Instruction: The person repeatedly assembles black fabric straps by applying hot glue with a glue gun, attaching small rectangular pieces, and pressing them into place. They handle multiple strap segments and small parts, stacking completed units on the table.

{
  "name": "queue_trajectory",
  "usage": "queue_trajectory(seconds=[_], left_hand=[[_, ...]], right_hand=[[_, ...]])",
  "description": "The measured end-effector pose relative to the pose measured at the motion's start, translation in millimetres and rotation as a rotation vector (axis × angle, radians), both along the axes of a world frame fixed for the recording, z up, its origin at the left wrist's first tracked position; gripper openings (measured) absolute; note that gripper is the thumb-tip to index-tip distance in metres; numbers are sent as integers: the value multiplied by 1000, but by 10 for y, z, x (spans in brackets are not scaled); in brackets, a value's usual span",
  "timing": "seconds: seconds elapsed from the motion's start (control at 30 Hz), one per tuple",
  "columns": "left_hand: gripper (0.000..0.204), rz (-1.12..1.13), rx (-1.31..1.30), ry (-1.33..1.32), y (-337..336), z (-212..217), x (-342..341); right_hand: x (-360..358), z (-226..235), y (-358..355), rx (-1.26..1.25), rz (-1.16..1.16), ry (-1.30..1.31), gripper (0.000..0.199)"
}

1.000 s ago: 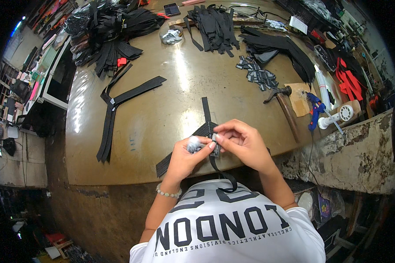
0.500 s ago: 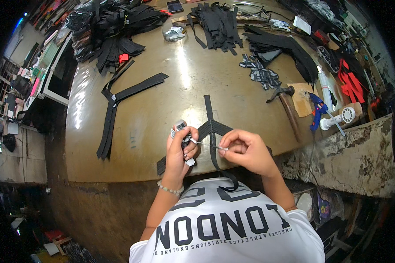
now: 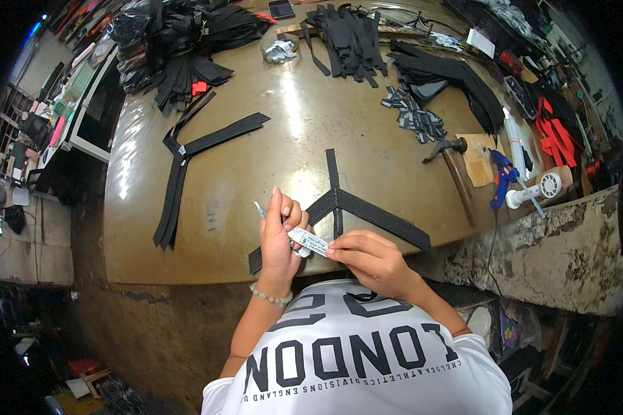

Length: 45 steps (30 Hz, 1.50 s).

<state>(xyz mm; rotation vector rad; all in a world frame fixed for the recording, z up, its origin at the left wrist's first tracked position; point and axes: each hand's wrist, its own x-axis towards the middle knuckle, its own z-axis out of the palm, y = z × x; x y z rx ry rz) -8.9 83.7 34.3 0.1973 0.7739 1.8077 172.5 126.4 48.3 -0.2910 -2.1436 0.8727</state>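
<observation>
My left hand (image 3: pixel 277 243) is closed around a crumpled bunch of white printed labels, and some of their ends poke out between the fingers. One white label (image 3: pixel 310 242) stretches flat from it to my right hand (image 3: pixel 375 261), whose thumb and fingers pinch its end. Below both hands, on the near side of the table, lies a Y-shaped piece of black webbing straps (image 3: pixel 381 219). Its left arm and lower strap are partly hidden by my hands. Farther left lies a similar black webbing piece (image 3: pixel 176 180) with small white labels near its joint.
On the brown table (image 3: pixel 242 180), a hammer (image 3: pixel 457 176) and a blue glue gun (image 3: pixel 503 176) lie at the right. Small dark tags (image 3: pixel 419 117) are heaped beyond them. Black strap bundles (image 3: pixel 349 41) and a clear bowl (image 3: pixel 280 50) of white pieces stand at the back.
My right hand has moved slightly down and turned. The label between my hands, seen edge-on before, now shows its printed face. More of the webbing's right arm is uncovered.
</observation>
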Motion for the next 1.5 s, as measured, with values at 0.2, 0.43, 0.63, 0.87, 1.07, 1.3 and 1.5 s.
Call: queue_trajectory(seconds=[0.2,0.43,0.63,0.87,1.07,1.3,1.5], left_hand=[[37,58,29,112,-124,208,-399],[23,-375,-129,503,-208,32,71],[22,-275,-203,755,-203,72,167],[18,-91,-207,821,-180,19,246],[18,-151,-222,873,-189,65,222],[17,-301,-221,924,-220,49,101],[16,-254,-249,847,-234,-42,125]], right_hand=[[222,167,102,-924,40,185,14],[56,78,299,-1311,141,129,19],[-17,8,229,-1164,11,69,19],[-32,-2,154,-1221,47,147,23],[1,-18,155,-1196,25,60,22],[66,-4,226,-1199,52,-57,22],[48,-56,260,-1191,36,-99,19]])
